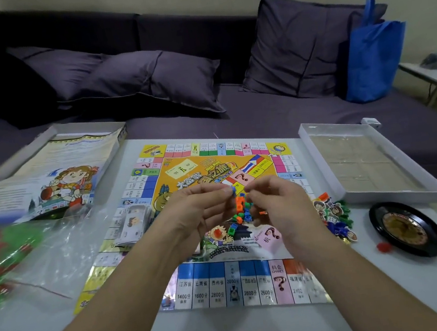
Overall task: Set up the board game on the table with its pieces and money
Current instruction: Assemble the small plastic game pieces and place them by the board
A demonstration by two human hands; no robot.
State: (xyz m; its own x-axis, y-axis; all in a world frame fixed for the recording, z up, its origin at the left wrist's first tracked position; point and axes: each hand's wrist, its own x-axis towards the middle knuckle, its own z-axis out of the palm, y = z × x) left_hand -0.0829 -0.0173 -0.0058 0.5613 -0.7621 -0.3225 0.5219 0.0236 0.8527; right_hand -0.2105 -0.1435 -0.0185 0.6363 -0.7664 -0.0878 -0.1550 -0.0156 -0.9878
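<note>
sorting small coloured plastic cubes [241, 206]: left hand [201, 209] and right hand [274, 199] fingers [226, 192] pinch them; next, set them beneath on the colourful paper game board [227, 283].

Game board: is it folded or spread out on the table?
Spread out. The game board lies flat on the table, all four printed edges showing.

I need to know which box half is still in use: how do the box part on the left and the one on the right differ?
The left box part holds a printed sheet with a cartoon figure and overhangs the table's left edge toward the sofa. The right box part holds only a clear compartmented insert, apparently without pieces, and lies on the table. Both are shallow, white-walled and open upward.
</note>
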